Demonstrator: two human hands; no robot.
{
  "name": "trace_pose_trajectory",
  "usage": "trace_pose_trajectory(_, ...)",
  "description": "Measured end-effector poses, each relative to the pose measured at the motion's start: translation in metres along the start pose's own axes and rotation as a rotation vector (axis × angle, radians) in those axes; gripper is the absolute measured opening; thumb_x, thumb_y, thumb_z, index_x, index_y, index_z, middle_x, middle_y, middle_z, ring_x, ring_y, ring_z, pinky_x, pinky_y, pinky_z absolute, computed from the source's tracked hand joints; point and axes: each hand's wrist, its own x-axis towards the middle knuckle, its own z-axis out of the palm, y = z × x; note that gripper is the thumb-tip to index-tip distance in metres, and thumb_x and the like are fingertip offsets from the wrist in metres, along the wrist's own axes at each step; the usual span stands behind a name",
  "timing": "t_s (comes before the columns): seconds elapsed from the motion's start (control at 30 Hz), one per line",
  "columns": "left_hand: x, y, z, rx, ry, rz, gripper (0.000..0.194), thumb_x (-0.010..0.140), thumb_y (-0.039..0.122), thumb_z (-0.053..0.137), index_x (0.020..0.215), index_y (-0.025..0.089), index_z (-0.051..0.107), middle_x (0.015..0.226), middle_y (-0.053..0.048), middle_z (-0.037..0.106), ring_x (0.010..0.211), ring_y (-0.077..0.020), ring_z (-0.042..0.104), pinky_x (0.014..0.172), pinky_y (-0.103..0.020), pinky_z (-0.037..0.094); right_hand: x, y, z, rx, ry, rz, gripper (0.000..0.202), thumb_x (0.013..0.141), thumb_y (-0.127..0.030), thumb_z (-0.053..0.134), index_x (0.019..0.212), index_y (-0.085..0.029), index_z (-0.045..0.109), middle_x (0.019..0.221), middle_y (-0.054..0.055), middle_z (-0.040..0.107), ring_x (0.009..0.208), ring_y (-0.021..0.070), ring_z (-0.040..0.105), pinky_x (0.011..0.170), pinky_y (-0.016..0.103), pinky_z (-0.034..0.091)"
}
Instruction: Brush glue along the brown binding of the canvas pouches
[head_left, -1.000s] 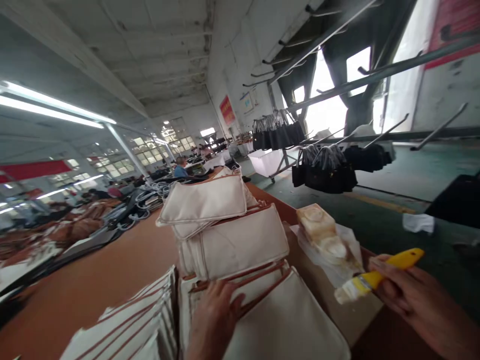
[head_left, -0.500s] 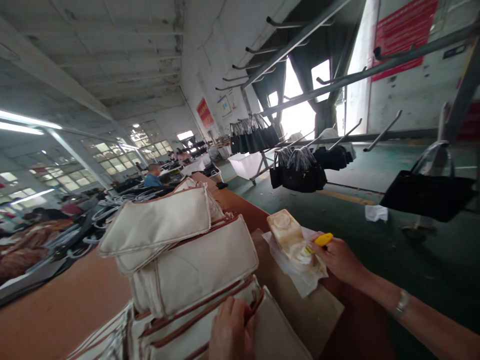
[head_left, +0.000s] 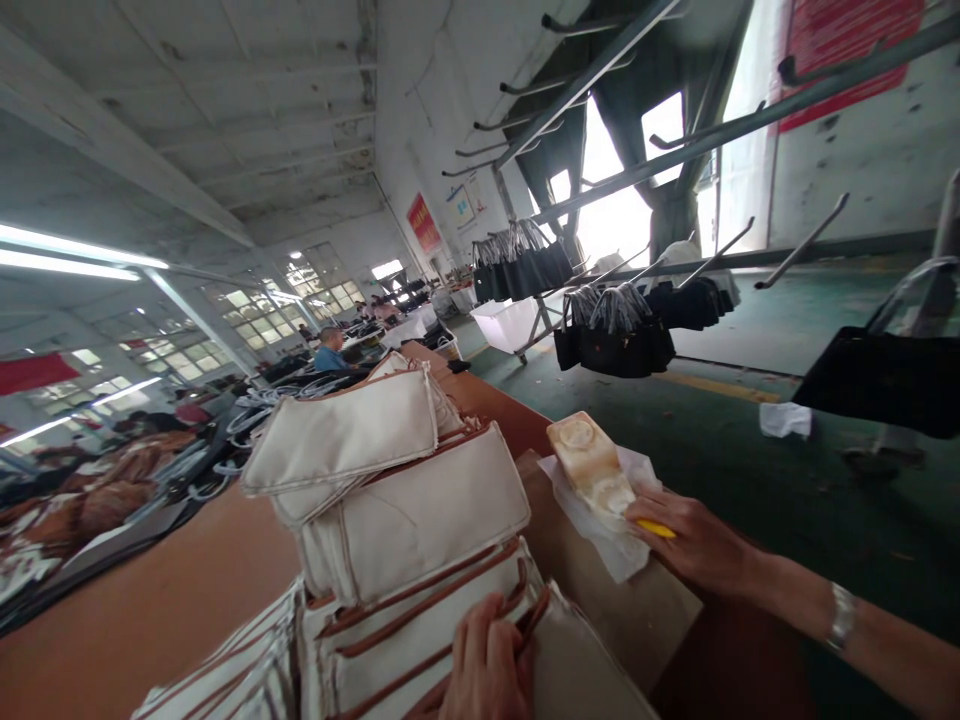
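My left hand (head_left: 487, 665) is closed on the brown-trimmed edge of a cream bag (head_left: 585, 660) at the bottom centre; its fingertips are partly hidden. Several more cream bags (head_left: 427, 510) with brown edges are piled just beyond and left of it. In my right hand (head_left: 694, 540) is a brush with a yellow handle (head_left: 656, 527), its head low at the near end of a stained, pale plastic container (head_left: 589, 455). A crumpled white sheet (head_left: 559, 490) lies under the container, on top of brown cardboard (head_left: 645, 630).
The orange-brown table (head_left: 180, 590) runs away from me. Cables and brown material (head_left: 112, 480) lie at the left. Black bags (head_left: 626, 340) hang on a metal rack at the right, above the green floor. A person in blue (head_left: 328, 352) sits farther off.
The brush handle has tipped down, and my right hand is now higher over it at the container's near end. My left hand keeps its hold on the bag. The whole view has shifted slightly.
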Motion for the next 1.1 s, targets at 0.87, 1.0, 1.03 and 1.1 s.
trace_pose_trajectory(0.87,0.039,0.026,-0.001,-0.448,-0.644,-0.427,0.002,0.069,0.021,0.060,0.068,0.020,0.061,0.067,0.002,0.061,0.068,-0.0157,0.059,0.061,-0.024,0.036,-0.025,-0.078,0.054,0.684,0.365,0.429,0.035,0.085,-0.052,0.061,0.076,-0.019,0.055,0.055,-0.002,0.048,0.049,0.0148,0.045,0.047,0.026,0.037)
trace_pose_trajectory(1.0,0.033,0.024,0.001,-0.485,-0.627,-0.467,0.003,0.068,0.021,0.060,0.066,0.019,0.060,0.064,0.003,0.061,0.067,-0.0151,0.058,0.062,-0.024,0.037,-0.023,-0.081,0.052,0.497,0.438,0.307,0.036,0.087,-0.053,0.056,0.082,-0.018,0.060,0.065,0.003,0.057,0.060,0.0202,0.053,0.055,0.029,0.042)
trace_pose_trajectory(1.03,0.031,0.023,0.001,-0.489,-0.623,-0.471,0.003,0.068,0.022,0.060,0.067,0.019,0.060,0.064,0.003,0.061,0.067,-0.0152,0.058,0.062,-0.024,0.037,-0.023,-0.082,0.051,0.493,0.442,0.318,0.036,0.089,-0.054,0.055,0.084,-0.018,0.060,0.064,0.003,0.056,0.058,0.0200,0.052,0.053,0.028,0.041)
trace_pose_trajectory(1.1,0.027,0.022,0.001,-0.489,-0.615,-0.475,0.004,0.069,0.024,0.060,0.069,0.019,0.061,0.065,0.003,0.061,0.066,-0.0157,0.058,0.061,-0.024,0.037,-0.026,-0.084,0.049,0.500,0.406,0.328,0.036,0.090,-0.054,0.053,0.085,-0.019,0.059,0.062,0.002,0.055,0.055,0.0192,0.051,0.050,0.028,0.040)
